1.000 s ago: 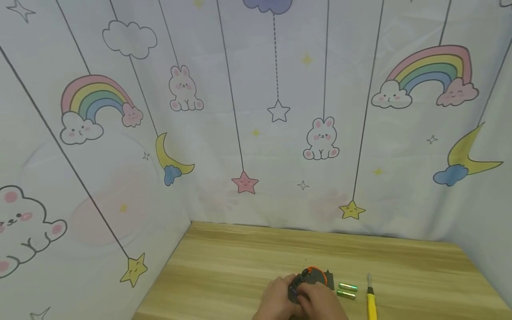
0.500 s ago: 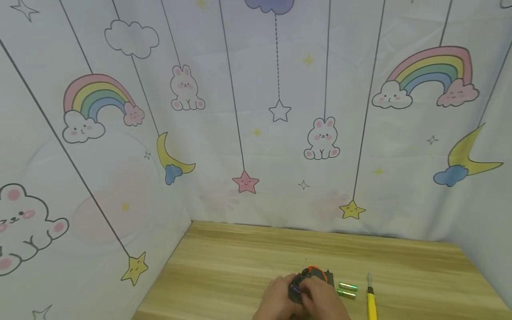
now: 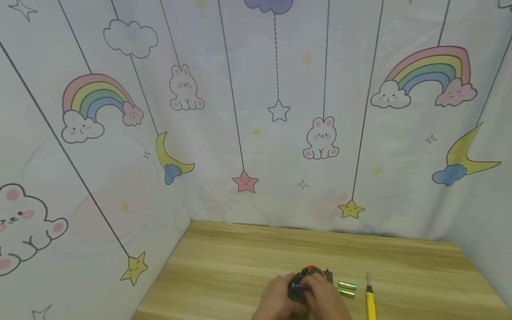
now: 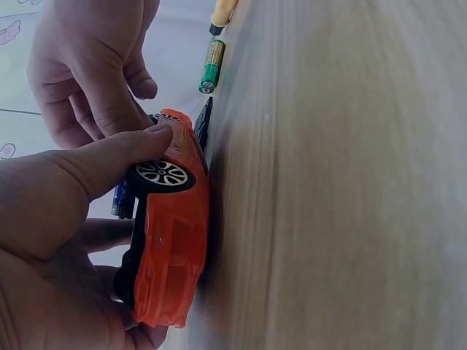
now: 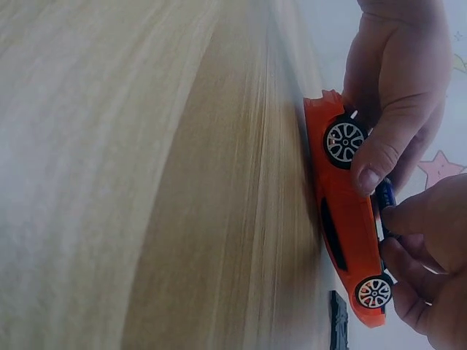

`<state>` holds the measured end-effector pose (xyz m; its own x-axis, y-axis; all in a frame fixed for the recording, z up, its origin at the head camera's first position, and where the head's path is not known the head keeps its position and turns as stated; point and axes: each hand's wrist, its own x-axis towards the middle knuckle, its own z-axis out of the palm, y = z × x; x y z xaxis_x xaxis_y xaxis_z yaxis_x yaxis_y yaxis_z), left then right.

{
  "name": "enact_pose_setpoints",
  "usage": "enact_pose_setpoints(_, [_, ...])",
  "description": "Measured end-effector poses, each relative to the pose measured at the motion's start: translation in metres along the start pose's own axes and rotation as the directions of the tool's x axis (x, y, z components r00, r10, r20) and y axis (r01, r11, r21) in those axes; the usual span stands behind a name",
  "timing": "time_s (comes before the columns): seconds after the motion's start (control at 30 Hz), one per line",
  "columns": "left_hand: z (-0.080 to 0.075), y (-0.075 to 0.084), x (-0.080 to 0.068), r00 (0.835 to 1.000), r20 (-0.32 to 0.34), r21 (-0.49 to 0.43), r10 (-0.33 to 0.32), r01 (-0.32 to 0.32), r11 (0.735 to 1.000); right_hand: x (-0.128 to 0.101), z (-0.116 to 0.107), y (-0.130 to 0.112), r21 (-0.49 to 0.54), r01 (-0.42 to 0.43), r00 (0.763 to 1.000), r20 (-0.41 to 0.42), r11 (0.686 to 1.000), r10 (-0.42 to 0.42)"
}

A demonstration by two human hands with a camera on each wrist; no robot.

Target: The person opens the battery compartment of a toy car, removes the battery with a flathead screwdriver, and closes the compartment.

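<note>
At the near edge of the table:
- car: orange toy car (image 4: 171, 240) lies roof-down on the wooden table (image 3: 240, 262), underside up, wheels toward the hands.
- left hand: left hand (image 4: 66, 219) grasps the car body, thumb across a wheel, fingers curled under the far side.
- right hand: right hand (image 5: 419, 248) is at the underside, fingertips pinching a blue battery (image 5: 384, 195) in the belly of the car; wrist views show the pinch, but the compartment itself is mostly hidden.
- step: looks like battery work on the upturned car. Cannot tell from these views whether the cell is fully seated.
- next move: my read is it needs the left-hand grip kept firm so the car doesn't rock on its roof, plus fine fingertip control at the cell. Slip risk is low but real.
- loose parts: small black cover (image 4: 203, 125) just beside the car's end; two green batteries (image 3: 346, 289) side by side to the right; yellow-handled screwdriver (image 3: 370, 298) further right, apart from them.
- surface: light wood grain.
- room: fabric backdrop (image 3: 256, 111) on three sides, printed with rainbows, rabbits, stars, moons and clouds.
</note>
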<state>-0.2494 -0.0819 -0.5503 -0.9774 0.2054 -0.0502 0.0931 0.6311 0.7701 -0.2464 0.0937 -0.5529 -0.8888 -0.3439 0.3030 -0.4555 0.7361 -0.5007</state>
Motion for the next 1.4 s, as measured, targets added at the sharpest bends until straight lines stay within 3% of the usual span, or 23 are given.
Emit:
enact_pose_setpoints(0.23, [0.003, -0.002, -0.001, 1.000, 0.017, 0.023, -0.023, 0.023, 0.999, -0.004, -0.002, 0.002, 0.012, -0.011, 1.000, -0.003, 1.000, 0.011])
enact_pose_setpoints(0.57, [0.004, -0.002, 0.000, 1.000, 0.020, -0.032, -0.012, 0.013, 0.999, -0.006, -0.007, 0.002, 0.016, -0.082, 0.997, 0.000, 0.996, 0.082])
enact_pose_setpoints(0.77, [0.004, -0.002, 0.002, 0.999, 0.031, -0.029, -0.040, 0.041, 0.999, -0.007, -0.007, 0.004, 0.001, -0.106, 0.994, -0.012, 0.994, 0.106])
enact_pose_setpoints(1.4, [0.001, 0.003, 0.000, 0.998, 0.021, -0.040, -0.052, 0.053, 0.998, -0.015, -0.015, 0.017, -0.018, -0.090, 0.990, -0.113, 0.996, 0.088])
